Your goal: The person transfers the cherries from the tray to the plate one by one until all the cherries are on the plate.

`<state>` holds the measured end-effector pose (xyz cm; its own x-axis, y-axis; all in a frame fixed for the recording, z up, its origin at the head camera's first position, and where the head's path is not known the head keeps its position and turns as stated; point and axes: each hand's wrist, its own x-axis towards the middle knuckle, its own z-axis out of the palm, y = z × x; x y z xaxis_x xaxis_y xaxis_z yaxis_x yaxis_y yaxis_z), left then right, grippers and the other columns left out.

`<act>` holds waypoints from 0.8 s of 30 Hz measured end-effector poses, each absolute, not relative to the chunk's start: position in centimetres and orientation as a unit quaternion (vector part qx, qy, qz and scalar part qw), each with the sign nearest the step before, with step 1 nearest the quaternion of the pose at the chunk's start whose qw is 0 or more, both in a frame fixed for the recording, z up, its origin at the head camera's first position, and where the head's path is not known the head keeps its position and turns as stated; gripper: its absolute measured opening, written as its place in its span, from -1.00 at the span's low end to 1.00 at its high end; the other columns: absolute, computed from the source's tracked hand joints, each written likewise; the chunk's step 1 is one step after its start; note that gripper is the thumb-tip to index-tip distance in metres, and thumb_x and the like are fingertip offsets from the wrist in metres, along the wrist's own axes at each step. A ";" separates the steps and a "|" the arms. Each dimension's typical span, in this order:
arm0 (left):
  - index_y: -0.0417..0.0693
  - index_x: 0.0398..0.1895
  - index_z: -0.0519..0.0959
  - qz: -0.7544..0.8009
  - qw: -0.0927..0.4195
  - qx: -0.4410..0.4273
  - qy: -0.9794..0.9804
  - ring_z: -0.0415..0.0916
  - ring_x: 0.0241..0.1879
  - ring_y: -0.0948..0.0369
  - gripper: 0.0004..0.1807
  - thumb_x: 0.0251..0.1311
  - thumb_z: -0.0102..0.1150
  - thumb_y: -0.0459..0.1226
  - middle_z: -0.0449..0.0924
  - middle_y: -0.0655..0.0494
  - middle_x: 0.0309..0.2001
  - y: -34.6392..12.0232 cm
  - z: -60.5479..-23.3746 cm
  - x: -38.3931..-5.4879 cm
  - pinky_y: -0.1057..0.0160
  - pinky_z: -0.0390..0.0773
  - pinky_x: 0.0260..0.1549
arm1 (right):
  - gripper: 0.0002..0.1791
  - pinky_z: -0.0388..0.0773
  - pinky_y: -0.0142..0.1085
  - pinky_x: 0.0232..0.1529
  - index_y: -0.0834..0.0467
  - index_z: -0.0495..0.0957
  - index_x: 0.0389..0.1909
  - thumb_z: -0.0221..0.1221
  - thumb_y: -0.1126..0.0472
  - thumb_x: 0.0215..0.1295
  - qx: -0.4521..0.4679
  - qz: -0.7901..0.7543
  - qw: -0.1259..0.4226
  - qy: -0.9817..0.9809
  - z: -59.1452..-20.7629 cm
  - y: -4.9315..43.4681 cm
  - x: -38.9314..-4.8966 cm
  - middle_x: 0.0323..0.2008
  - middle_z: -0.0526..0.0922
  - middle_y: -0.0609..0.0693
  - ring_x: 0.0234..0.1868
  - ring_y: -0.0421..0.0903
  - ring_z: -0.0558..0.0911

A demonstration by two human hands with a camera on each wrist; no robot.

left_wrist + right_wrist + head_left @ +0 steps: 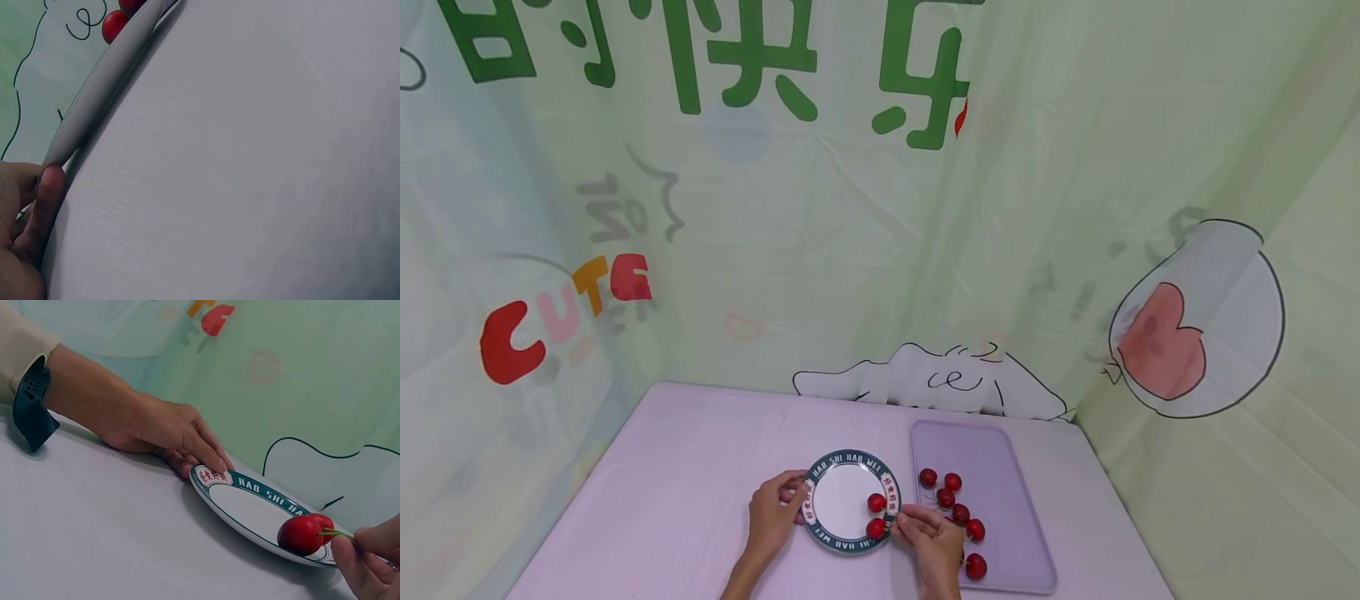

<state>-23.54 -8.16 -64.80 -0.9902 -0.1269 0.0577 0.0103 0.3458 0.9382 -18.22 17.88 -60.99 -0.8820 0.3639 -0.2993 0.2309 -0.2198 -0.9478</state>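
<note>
My left hand (770, 515) grips the left rim of a round plate (833, 467), thumb on top. The plate is white with a dark green lettered band. On its right side are two red cherries, a far one (876, 502) and a near one (876, 528). My right hand (931, 542) reaches over the plate's right edge. In the right wrist view its thumb and finger pinch the thin green stem (336, 532) of the front cherry (299, 535), which overlaps the other. From the left wrist, the plate's pale underside (100, 94) shows, tilted edge-on, beside the left thumb (51, 187).
A purple rectangular tray (1011, 500) lies right of the plate, holding several red cherries (975, 530) along its left side, some partly hidden by my right hand. A pale cloth covers the table (700, 467). Printed curtains (820, 250) hang behind and at both sides.
</note>
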 end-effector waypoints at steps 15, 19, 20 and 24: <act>-0.08 0.20 0.75 -0.574 0.065 0.033 -0.815 0.62 -0.59 0.27 -0.69 0.44 0.36 -0.37 0.77 0.05 -0.20 -8.2 -64.7 -23.7 0.35 0.71 -0.58 | -0.85 0.87 -0.26 -0.30 0.34 0.82 -0.10 0.44 0.46 0.33 -0.249 0.703 0.089 -0.660 -63.5 17.4 -19.1 -0.37 0.84 0.12 -0.39 -0.05 0.85; -0.08 0.21 0.75 -0.575 0.062 0.033 -0.815 0.62 -0.58 0.26 -0.69 0.45 0.35 -0.36 0.77 0.05 -0.20 -8.2 -64.8 -23.6 0.35 0.71 -0.58 | -0.85 0.86 -0.27 -0.32 0.32 0.83 -0.13 0.46 0.46 0.30 -0.244 0.680 0.099 -0.684 -64.1 17.3 -19.1 -0.35 0.85 0.13 -0.40 -0.06 0.84; -0.07 0.21 0.75 -0.575 0.061 0.033 -0.815 0.62 -0.58 0.26 -0.69 0.46 0.35 -0.36 0.76 0.05 -0.19 -8.2 -64.8 -23.6 0.35 0.71 -0.58 | -0.85 0.86 -0.28 -0.33 0.31 0.83 -0.13 0.47 0.46 0.29 -0.240 0.675 0.102 -0.690 -64.2 17.3 -19.1 -0.35 0.85 0.13 -0.40 -0.07 0.84; -0.08 0.21 0.75 -0.576 0.062 0.033 -0.815 0.62 -0.58 0.26 -0.69 0.46 0.36 -0.35 0.77 0.05 -0.19 -8.2 -64.9 -23.6 0.35 0.71 -0.58 | -0.85 0.85 -0.30 -0.36 0.30 0.84 -0.16 0.46 0.49 0.27 -0.226 0.651 0.115 -0.715 -63.8 17.0 -18.8 -0.31 0.86 0.15 -0.39 -0.07 0.84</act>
